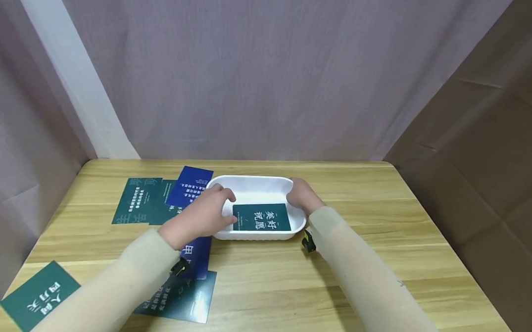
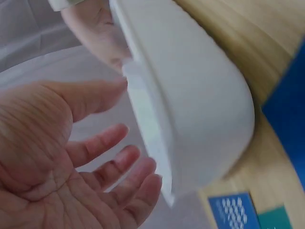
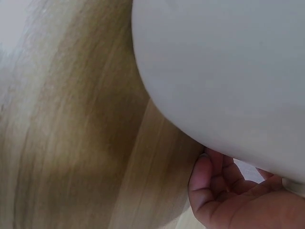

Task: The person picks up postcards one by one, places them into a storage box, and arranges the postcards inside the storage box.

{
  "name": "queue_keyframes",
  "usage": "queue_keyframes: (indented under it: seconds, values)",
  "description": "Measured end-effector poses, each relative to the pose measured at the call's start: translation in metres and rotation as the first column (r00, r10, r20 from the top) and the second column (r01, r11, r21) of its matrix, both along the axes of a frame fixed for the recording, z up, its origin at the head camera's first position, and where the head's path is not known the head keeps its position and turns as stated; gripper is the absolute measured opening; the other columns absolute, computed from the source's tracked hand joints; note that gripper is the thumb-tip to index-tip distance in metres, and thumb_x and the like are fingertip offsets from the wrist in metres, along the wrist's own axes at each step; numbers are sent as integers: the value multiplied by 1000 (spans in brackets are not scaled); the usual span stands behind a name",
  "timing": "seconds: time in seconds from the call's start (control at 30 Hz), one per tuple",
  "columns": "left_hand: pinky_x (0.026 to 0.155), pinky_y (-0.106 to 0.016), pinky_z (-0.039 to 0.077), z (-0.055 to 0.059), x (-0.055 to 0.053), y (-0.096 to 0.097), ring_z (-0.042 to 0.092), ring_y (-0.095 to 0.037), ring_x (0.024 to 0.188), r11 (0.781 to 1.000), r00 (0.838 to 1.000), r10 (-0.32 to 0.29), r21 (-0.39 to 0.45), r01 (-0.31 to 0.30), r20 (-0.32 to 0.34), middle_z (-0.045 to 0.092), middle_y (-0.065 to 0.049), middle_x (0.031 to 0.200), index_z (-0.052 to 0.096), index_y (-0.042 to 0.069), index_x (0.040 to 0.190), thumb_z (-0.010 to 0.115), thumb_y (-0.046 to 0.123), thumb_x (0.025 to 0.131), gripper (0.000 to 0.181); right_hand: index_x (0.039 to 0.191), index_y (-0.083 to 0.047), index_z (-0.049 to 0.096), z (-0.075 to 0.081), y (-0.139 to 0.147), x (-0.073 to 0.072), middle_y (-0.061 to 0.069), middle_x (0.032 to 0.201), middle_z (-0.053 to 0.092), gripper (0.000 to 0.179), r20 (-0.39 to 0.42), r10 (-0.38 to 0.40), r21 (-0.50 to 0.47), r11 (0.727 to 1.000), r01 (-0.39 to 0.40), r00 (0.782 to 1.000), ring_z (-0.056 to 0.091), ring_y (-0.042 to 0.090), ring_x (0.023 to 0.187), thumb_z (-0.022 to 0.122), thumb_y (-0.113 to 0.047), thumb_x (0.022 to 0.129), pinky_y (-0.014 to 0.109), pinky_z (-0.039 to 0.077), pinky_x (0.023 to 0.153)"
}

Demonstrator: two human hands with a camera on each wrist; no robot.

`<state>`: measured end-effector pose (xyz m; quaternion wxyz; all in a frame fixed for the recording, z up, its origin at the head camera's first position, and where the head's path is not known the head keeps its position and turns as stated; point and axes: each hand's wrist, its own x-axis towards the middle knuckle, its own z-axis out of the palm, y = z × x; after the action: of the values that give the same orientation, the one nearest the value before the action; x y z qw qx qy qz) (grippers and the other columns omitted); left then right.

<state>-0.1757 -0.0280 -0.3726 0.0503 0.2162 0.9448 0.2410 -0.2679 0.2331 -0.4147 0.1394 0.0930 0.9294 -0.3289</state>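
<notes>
A white oblong plastic tray (image 1: 254, 237) with rounded ends sits on the table. Inside it lies a dark green card (image 1: 265, 224) printed with white characters. My left hand (image 1: 207, 212) is over the tray's left end, thumb and fingers apart, its thumb tip overlapping the card's left edge in the head view. The left wrist view shows an empty palm and loosely bent fingers (image 2: 121, 162) beside the rim. At the opposite end, my right hand (image 1: 304, 195) grips the tray's rim. Seen from the right wrist, its curled fingers (image 3: 205, 183) are against the tray wall, partly hidden by it.
Green cards (image 1: 136, 201) and a blue card (image 1: 189, 185) overlap left of the tray. Another blue card (image 1: 199, 262) and a glossy green card (image 1: 191, 296) lie nearer, partly behind the left arm. One green card (image 1: 42, 295) rests at the table's (image 1: 377, 270) front left.
</notes>
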Motion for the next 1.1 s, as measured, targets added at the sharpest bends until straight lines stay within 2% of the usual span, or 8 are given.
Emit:
queue_keyframes:
  seconds: [0.1, 0.23, 0.3, 0.4, 0.57, 0.67, 0.83, 1.1]
  values:
    - [97, -46, 46, 7, 7, -18, 51, -29, 111, 1000, 1000, -10, -4, 10, -1, 54, -13, 123, 61, 6, 122, 74, 29, 85, 45, 147, 0, 35, 2, 0, 0, 23, 143, 42, 67, -1, 11, 8, 1000, -11, 1000, 44, 38, 127, 48, 12, 83, 50, 39, 105]
    - [90, -45, 50, 14, 15, -38, 55, -27, 105, 999, 999, -46, 2, 46, -1, 57, -11, 118, 62, 6, 118, 76, 29, 84, 44, 146, 0, 36, 4, 2, 1, 23, 141, 44, 66, -15, 19, 14, 1000, -19, 1000, 46, 38, 125, 48, 13, 82, 50, 41, 104]
    - [84, -41, 53, 16, 18, -46, 58, -25, 98, 998, 998, -65, 12, 65, 18, 60, -9, 112, 62, 7, 116, 77, 29, 83, 42, 146, 0, 36, 5, 2, 1, 22, 140, 44, 66, -20, 14, 11, 1000, -14, 1000, 46, 37, 124, 48, 13, 82, 49, 41, 104]
    - [79, -39, 54, 15, 24, -56, 59, -22, 91, 997, 993, -82, 4, 82, 82, 63, -6, 106, 63, 9, 113, 79, 30, 81, 41, 146, 1, 36, 5, 2, 1, 22, 140, 45, 67, -23, 17, 5, 1000, -17, 1000, 46, 37, 124, 48, 14, 82, 49, 41, 103]
    - [84, -42, 53, 2, 34, -67, 59, -20, 92, 990, 977, -89, -90, 108, 194, 62, -4, 105, 64, 10, 111, 84, 35, 75, 47, 146, 0, 36, 6, 1, 0, 22, 141, 44, 67, -13, 10, 1, 1000, -10, 1000, 46, 37, 124, 48, 14, 82, 49, 41, 104]
    - [89, -44, 51, -7, 39, -72, 57, -19, 92, 981, 967, -88, -146, 125, 240, 59, -3, 105, 64, 10, 111, 86, 36, 70, 53, 147, 0, 35, 6, 1, 1, 22, 142, 43, 67, -11, 14, 10, 1000, -14, 1000, 45, 37, 125, 47, 13, 83, 49, 41, 104]
    - [89, -49, 51, -17, 40, -79, 55, -24, 96, 966, 965, -69, -224, 127, 251, 56, -8, 108, 62, 7, 115, 91, 31, 63, 64, 146, 0, 35, 4, 0, 0, 22, 141, 44, 67, -5, 7, 7, 1000, -7, 1000, 46, 36, 124, 48, 14, 82, 48, 42, 103]
    - [90, -56, 49, -28, 34, -85, 52, -34, 105, 958, 968, -37, -266, 105, 249, 54, -14, 115, 58, 4, 122, 95, 25, 52, 81, 147, -1, 35, 5, -1, 1, 21, 142, 43, 67, 12, -6, 2, 1000, 6, 1000, 45, 37, 126, 48, 14, 83, 50, 40, 105]
